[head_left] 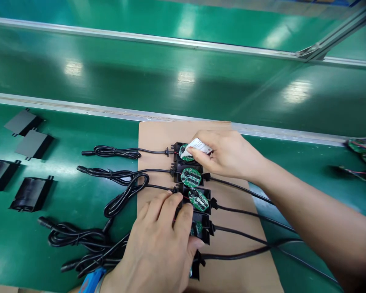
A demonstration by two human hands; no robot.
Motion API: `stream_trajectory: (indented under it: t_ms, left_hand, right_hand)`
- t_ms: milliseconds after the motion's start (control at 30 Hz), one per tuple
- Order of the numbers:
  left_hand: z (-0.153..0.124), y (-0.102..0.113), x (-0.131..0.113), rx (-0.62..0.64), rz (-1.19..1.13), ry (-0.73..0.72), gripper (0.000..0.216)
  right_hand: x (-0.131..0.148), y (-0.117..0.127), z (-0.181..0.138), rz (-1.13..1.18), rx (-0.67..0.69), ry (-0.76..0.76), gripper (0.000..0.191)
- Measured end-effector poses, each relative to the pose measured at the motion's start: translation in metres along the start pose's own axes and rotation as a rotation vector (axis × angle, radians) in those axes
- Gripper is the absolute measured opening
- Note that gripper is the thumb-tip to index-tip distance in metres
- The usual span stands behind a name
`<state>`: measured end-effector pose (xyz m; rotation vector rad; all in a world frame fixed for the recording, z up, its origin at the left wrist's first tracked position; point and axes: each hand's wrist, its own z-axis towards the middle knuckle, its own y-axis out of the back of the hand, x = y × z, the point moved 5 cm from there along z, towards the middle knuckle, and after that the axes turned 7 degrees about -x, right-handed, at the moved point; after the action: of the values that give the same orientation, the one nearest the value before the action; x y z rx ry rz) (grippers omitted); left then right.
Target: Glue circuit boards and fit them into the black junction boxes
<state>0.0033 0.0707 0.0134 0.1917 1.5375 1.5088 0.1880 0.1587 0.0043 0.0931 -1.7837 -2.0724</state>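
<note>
A single white printed tube (201, 145) is pinched between the fingers of the right hand (228, 154), its tip at the topmost of five black housings (206, 235) in a row. Four green boards (191, 178) show clearly in them. The left hand (160, 240), fingers slightly spread, rests over the lower housings. One cardboard sheet (234, 264) lies beneath; four loose cases (33, 143) show whole on the table (12, 240) at left.

Bare tabletop (68, 191) lies open between loose cases (33, 143) and coiled cables (117, 176); the left hand (158, 244) partly blocks the near boxes (195, 273), the right hand (228, 152) the farthest.
</note>
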Motion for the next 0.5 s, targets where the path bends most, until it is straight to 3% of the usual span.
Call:
stream_trajectory:
  t_ms: [500]
  left_hand:
    - [-0.0004,0.0004,-0.0004,-0.004,0.001,0.004,0.034]
  right_hand:
    - [-0.0080,0.0059,-0.0063,-0.085,-0.023,-0.032,0.035]
